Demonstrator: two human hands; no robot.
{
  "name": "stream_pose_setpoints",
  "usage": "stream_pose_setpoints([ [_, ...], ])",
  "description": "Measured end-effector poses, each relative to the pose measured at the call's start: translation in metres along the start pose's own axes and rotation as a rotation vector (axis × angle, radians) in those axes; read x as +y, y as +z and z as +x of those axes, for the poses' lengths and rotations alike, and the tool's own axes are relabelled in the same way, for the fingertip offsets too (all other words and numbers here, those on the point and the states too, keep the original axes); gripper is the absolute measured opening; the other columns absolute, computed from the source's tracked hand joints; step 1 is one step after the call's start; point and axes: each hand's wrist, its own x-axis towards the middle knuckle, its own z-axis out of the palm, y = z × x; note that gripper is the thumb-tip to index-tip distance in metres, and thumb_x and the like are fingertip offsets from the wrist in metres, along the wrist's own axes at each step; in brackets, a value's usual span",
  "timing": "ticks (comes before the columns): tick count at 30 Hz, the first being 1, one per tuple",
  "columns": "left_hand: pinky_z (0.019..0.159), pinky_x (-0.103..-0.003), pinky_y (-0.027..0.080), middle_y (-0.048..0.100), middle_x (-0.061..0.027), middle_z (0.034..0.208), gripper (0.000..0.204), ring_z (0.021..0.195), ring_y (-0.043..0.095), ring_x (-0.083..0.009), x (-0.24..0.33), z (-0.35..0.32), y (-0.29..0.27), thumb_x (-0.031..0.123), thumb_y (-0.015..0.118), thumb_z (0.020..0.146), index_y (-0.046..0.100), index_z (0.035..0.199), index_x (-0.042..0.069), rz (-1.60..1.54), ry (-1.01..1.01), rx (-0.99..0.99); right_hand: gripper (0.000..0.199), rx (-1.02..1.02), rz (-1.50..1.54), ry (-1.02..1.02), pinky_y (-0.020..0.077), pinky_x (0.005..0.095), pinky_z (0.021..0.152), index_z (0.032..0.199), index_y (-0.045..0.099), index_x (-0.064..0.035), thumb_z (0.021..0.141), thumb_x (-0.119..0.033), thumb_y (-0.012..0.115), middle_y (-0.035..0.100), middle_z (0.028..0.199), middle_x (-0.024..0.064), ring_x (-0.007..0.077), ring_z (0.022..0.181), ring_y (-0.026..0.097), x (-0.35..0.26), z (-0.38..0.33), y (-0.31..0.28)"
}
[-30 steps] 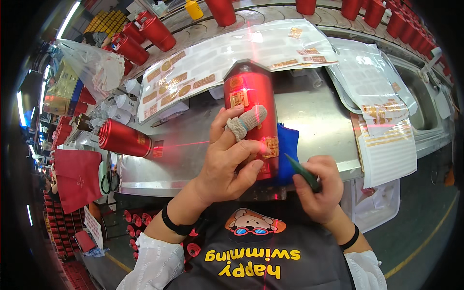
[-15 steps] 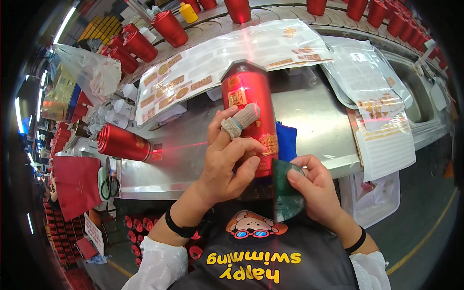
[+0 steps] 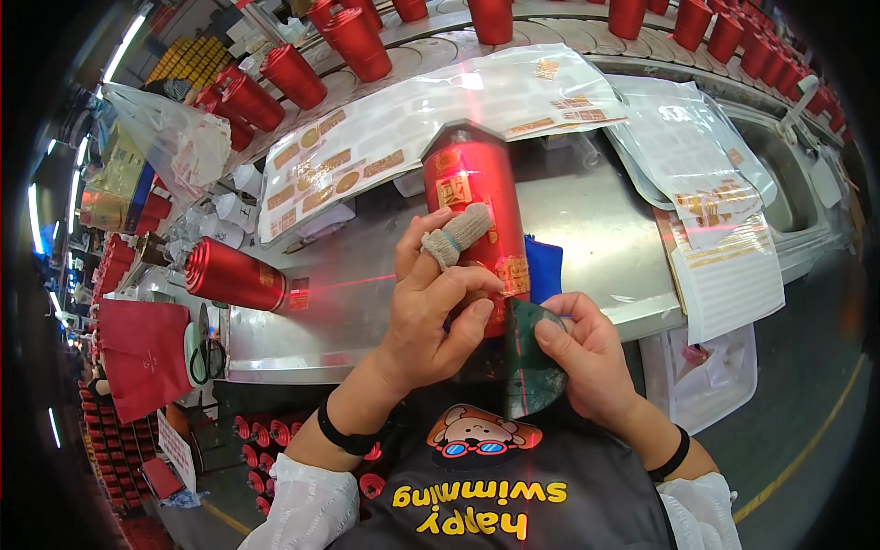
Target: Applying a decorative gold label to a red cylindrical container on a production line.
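Note:
A shiny red bottle (image 3: 475, 174) with gold characters lies in front of me, its far end against a dark angular piece (image 3: 463, 131). My left hand (image 3: 440, 307) is on the bottle, fingers curled and pressed on its side near the lower gold label (image 3: 512, 275). One finger wears a knitted finger sleeve (image 3: 456, 236). In my right hand (image 3: 587, 353) is a dark green, half-round scraper (image 3: 534, 362), pinched between thumb and fingers. Its upper corner is at the bottle's near end, beside the label. A blue cloth (image 3: 544, 268) shows to the bottle's right.
Another red bottle (image 3: 235, 275) lies at the left of the steel table (image 3: 587, 211). Sticker sheets (image 3: 403, 124) cover the far side, with more sheets (image 3: 729, 275) at the right near a sink (image 3: 779, 174). Red bottles (image 3: 357, 46) stand along a curved conveyor (image 3: 417, 41) behind.
The scraper and my right hand have shifted slightly left, toward the bottle's near end. On the conveyor the red bottles have moved right. My left hand stays on the bottle.

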Motion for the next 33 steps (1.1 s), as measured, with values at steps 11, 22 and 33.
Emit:
stream_pose_setpoints([
  [11,0.113,-0.049,0.024,0.049,-0.0234,0.143,0.024,0.139,0.031,-0.0434,-0.001,0.003,-0.001,0.011,0.059,0.080,0.070,0.101,0.007,0.061,0.044,-0.063,0.023,-0.034,0.050,0.006,0.0494,0.0228,0.082,0.115,0.045,0.0004,0.100,-0.011,0.057,0.064,0.100,0.0071,0.0079,0.090,0.060,0.009,0.001,-0.002],
  [22,0.114,-0.057,0.019,0.055,-0.0213,0.134,0.017,0.135,0.035,-0.0429,0.003,0.011,0.001,0.014,0.066,0.077,0.071,0.093,0.011,0.049,0.059,-0.070,0.023,-0.036,0.093,-0.013,0.0489,0.0230,0.083,0.115,0.045,0.0000,0.099,-0.011,0.058,0.064,0.100,0.0064,0.0079,0.089,0.060,0.012,-0.001,-0.004],
  [33,0.116,-0.051,0.016,0.051,-0.0232,0.141,0.021,0.140,0.030,-0.0432,0.005,0.011,-0.001,0.021,0.060,0.086,0.073,0.097,0.008,0.062,0.040,-0.139,0.025,-0.035,0.077,0.046,0.0487,0.0232,0.081,0.113,0.045,0.0005,0.098,-0.013,0.060,0.064,0.099,0.0067,0.0075,0.089,0.060,0.009,-0.005,-0.010],
])
